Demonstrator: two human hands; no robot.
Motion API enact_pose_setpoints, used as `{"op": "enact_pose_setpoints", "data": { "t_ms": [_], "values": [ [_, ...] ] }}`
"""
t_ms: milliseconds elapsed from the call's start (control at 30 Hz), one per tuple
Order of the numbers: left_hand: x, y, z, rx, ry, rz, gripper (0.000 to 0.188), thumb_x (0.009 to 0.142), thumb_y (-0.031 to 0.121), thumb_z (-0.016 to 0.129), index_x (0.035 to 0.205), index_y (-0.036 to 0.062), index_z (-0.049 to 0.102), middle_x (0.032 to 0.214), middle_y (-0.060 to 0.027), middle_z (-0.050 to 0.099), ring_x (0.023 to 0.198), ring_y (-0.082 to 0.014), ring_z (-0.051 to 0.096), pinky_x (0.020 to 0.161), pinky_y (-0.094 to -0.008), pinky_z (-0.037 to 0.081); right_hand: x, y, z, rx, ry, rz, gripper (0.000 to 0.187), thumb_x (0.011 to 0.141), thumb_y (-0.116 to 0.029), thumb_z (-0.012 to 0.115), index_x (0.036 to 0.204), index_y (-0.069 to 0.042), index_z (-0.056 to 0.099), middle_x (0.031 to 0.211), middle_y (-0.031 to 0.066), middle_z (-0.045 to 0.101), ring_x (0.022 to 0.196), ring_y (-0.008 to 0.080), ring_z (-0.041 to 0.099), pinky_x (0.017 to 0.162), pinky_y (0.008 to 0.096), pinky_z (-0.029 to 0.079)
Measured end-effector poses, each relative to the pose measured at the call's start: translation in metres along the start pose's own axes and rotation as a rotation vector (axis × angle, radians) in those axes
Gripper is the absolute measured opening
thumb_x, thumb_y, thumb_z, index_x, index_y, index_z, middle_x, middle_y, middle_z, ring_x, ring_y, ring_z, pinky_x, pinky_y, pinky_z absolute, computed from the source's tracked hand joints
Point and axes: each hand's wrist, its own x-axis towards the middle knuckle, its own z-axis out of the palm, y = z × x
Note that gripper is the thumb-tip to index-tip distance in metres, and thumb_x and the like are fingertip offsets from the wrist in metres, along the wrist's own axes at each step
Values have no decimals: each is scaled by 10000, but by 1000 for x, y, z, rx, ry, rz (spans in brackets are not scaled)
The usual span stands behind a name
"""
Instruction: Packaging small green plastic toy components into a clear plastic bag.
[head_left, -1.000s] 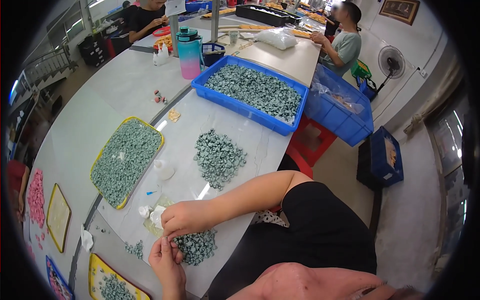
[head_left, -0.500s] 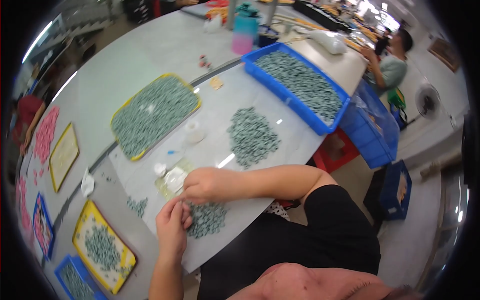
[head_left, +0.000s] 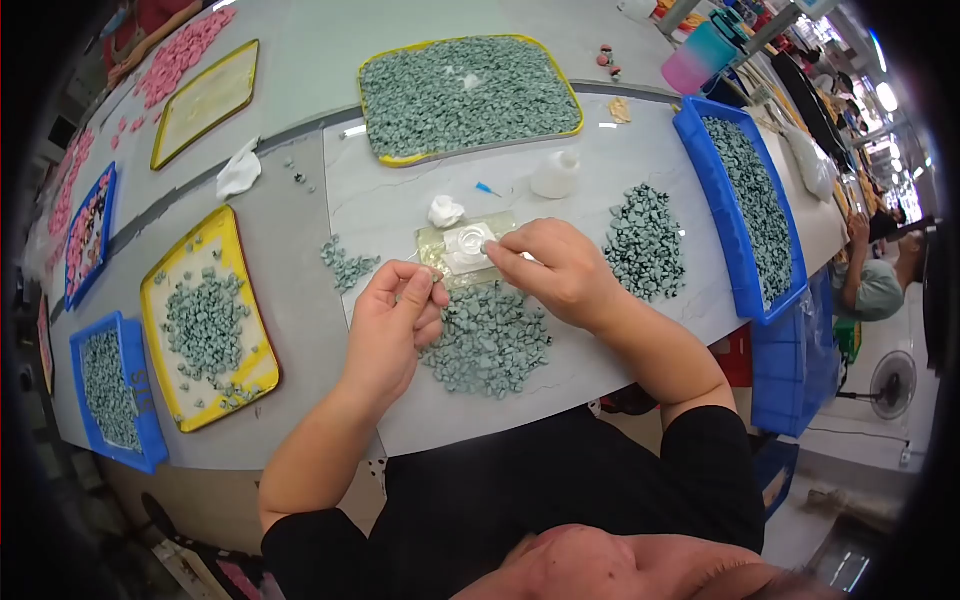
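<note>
Pinching small grey-green pebble-shaped piece (head_left: 437, 277), eight o'clock of white square pad (head_left: 462, 260): left hand (head_left: 393, 310). Right hand (head_left: 558, 268), three o'clock, fingertips closed, apparently on similar piece (head_left: 486, 248). Slack pinch could drop either into lookalike grey-green heap (head_left: 485, 345), six o'clock.

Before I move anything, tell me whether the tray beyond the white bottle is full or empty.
Full: green pieces cover the yellow-rimmed tray nearly from edge to edge.
</note>
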Motion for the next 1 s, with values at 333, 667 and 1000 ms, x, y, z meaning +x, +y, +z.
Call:
{"op": "enact_pose_setpoints", "data": {
  "t_ms": [333,667,1000],
  "values": [
    [0,2,3,59,75,-106,196,954,226,442,835,71,455,624,19,405,502,-47,301,423,-201,219,7,5,10,-132,-40,-57,387,595,-44,658,977,7,620,841,78,578,726,234,571,628,319,480],
    [1,-4,7,-90,-28,-89,127,921,111,493,1021,32,487,831,-29,513,543,-48,331,472,-184,293,8,-3,15,143,97,176,253,641,28,690,890,1,651,788,73,607,677,191,585,586,288,483],
    [0,-6,12,-195,-64,-162,95,935,151,474,989,73,472,774,-25,509,540,-54,325,466,-187,280,10,-23,8,368,173,239,240,633,73,697,860,4,658,768,82,611,654,179,588,542,255,461]
  ]
}}
